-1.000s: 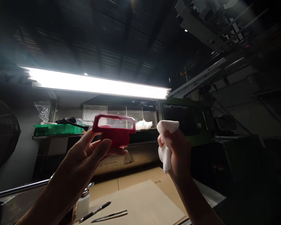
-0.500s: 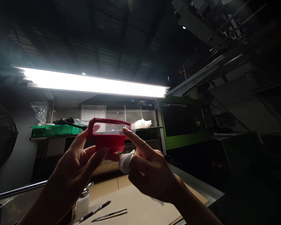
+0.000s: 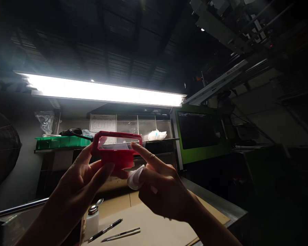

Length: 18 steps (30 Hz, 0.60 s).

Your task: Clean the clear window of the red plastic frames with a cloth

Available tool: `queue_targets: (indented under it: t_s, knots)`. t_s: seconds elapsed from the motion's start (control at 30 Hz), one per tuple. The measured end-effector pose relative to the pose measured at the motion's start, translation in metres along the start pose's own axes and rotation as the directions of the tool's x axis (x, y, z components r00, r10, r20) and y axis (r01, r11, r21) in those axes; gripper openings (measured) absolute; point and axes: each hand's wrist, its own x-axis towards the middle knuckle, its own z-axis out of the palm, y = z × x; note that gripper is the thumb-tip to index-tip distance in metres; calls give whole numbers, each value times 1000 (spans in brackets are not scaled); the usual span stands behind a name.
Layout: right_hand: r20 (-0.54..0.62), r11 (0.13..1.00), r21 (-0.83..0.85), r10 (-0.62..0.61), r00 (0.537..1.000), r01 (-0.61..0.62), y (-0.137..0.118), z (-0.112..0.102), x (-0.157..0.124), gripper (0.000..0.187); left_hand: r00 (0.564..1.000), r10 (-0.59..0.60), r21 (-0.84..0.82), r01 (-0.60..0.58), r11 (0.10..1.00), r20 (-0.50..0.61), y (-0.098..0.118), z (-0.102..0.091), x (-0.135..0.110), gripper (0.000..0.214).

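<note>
A red plastic part point(image 3: 116, 150) with a clear window is held up toward the strip light. My left hand point(image 3: 86, 179) grips it from below and from the left, thumb under its body. My right hand point(image 3: 159, 184) has a white cloth point(image 3: 134, 177) bunched in its curled fingers. Its stretched index finger touches the part's right end at the window.
On the cardboard-covered bench point(image 3: 154, 218) lie two pens point(image 3: 113, 232) and a small white dispenser bottle point(image 3: 91, 222). A green tray point(image 3: 63, 140) sits on the shelf behind. A strip light point(image 3: 102, 93) hangs overhead, a green machine point(image 3: 200, 133) stands right, a fan point(image 3: 2, 147) left.
My right hand came in from the right with the cloth, lowered it into the palm, and put its index finger on the red part. The part has shifted slightly left.
</note>
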Motion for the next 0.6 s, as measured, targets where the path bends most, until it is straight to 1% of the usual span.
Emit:
queue_targets:
  t_s: [0.1, 0.2, 0.27, 0.33, 0.4, 0.43, 0.53, 0.6]
  knots:
    - [-11, 1000, 21, 6, 1000, -6, 1, -1, 0, 20, 1000, -19, -21, 20, 1000, 11, 1, -1, -1, 87]
    - [-9, 999, 50, 0, 1000, 1, 1, -3, 0, 22, 1000, -6, -11, 6, 1000, 24, 1, -2, -1, 85]
    - [-42, 992, 123, 17, 999, -12, -2, -5, -2, 23, 1000, 12, -18, -12, 1000, 11, 0, -2, -1, 82]
    - [-119, 965, 256, 97, 988, -63, -4, -9, -4, 25, 999, 38, -42, -38, 998, -15, -1, -1, -2, 78]
    - [-197, 897, 426, 217, 956, -116, -5, -13, -6, 25, 998, 56, -77, -57, 995, -20, -1, 0, -3, 76]
    - [-216, 852, 506, 273, 937, -132, -5, -15, -6, 23, 998, 58, -95, -59, 994, -14, 0, 1, -3, 75]
    - [-222, 727, 671, 385, 896, -146, 4, -19, -4, 18, 1000, 29, -133, -27, 991, 9, 4, 5, -2, 75]
    - [-196, 649, 744, 436, 878, -156, 15, -19, -3, 14, 1000, 20, -149, -20, 989, -1, 6, 7, -3, 75]
